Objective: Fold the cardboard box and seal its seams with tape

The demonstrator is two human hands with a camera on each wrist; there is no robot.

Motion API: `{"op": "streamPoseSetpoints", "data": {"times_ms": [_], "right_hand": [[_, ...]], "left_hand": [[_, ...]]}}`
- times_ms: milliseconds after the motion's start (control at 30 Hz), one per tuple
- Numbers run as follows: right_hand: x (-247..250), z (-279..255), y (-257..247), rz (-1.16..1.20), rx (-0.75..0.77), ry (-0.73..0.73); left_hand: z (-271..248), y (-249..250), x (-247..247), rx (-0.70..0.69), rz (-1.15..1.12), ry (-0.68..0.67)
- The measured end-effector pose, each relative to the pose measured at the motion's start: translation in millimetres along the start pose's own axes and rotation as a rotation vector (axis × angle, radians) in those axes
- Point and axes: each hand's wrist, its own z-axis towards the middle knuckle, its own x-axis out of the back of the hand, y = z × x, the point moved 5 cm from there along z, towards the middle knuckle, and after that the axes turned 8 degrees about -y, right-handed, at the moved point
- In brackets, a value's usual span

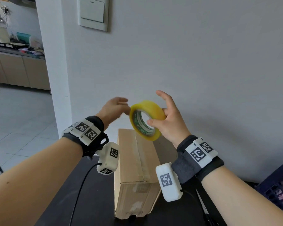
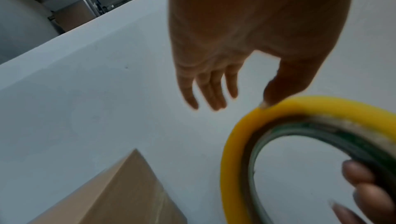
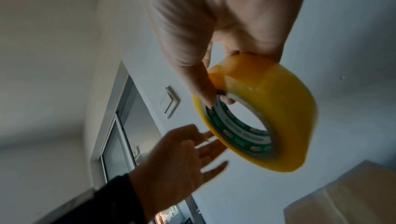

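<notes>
Left hand (image 1: 113,108) spread; right hand (image 1: 168,121) pinching

Plain white wall (image 1: 203,54) straight behind the grip, evenly daylit. White light switch (image 1: 93,13) on the wall above and left of the grip. Left of it a white wall corner (image 1: 55,70) edges an opening into another room. Through the opening: light grey tiled floor (image 1: 21,115), beige cabinets (image 1: 20,70) with a cluttered counter (image 1: 15,46) on top, well away from the grip. Black tabletop (image 1: 95,201) below the grip. Dark crate (image 1: 278,190) at the far right edge, low. In the right wrist view a window (image 3: 120,141) with a grey frame shows beyond the switch.
</notes>
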Motion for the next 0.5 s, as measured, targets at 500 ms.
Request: {"op": "streamPoseSetpoints", "data": {"times_ms": [500], "right_hand": [[28, -9, 11, -0.108, -0.067, -0.018]], "left_hand": [[-6, 33, -36, -0.170, 0.194, 0.057]]}}
